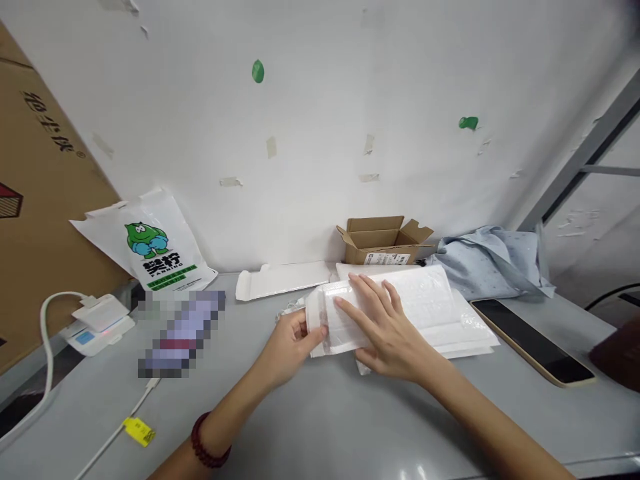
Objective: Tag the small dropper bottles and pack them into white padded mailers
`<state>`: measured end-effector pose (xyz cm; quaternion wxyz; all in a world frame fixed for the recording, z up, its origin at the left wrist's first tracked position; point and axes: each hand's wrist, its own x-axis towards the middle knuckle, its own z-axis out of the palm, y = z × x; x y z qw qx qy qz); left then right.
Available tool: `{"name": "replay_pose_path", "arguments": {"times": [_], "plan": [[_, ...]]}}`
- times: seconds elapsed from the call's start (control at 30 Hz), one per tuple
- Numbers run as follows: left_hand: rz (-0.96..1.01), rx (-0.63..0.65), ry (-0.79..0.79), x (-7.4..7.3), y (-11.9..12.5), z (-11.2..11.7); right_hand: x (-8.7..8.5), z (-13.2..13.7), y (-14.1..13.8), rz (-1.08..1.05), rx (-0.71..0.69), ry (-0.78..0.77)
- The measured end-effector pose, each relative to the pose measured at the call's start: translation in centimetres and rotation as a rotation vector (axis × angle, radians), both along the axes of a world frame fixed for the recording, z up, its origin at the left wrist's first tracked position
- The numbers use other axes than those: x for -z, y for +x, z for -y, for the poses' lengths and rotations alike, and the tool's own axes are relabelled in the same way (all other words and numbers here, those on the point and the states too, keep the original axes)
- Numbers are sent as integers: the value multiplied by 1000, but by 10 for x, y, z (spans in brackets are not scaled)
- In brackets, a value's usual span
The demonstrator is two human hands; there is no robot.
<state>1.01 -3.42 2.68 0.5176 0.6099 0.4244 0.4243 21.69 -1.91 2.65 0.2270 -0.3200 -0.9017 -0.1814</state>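
A white padded mailer [420,300] lies slanted above the grey table, its clear-edged flap end turned to the left. My left hand [287,347] pinches that end between thumb and fingers, and the fingertips behind it are partly hidden. Across the top of the mailer my right hand [383,327] rests with its fingers stretched out and apart, the thumb near the lower edge. More white mailers [475,330] lie beneath and to the right. A small crumpled clear piece shows behind my left fingers.
Against the wall stand an open cardboard box [380,243] and a flat white packet [283,280]. A blue cloth bag [493,260] and a phone [533,340] lie right. Left are a printed white bag [155,243], a blurred-out device [183,333], a cable [120,427] and a white charger [100,323].
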Motion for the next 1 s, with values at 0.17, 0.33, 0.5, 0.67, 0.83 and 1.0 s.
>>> {"name": "replay_pose_path", "arguments": {"times": [0.17,0.33,0.5,0.67,0.83,1.0], "plan": [[-58,72,5,-2,3,7,2,2,0,25,-21,-13],[-21,25,-42,-2,2,3,1,1,2,-38,-18,46],[-48,-40,-53,-4,-4,-4,-1,-4,7,-73,-5,68],[-260,-239,66,-6,-38,-23,-3,-13,14,-200,1,-47],[-782,-344,250,3,-76,-40,-3,-18,17,-280,33,-171],[-892,-223,264,9,-78,-42,-2,-17,15,-224,32,-148]]}}
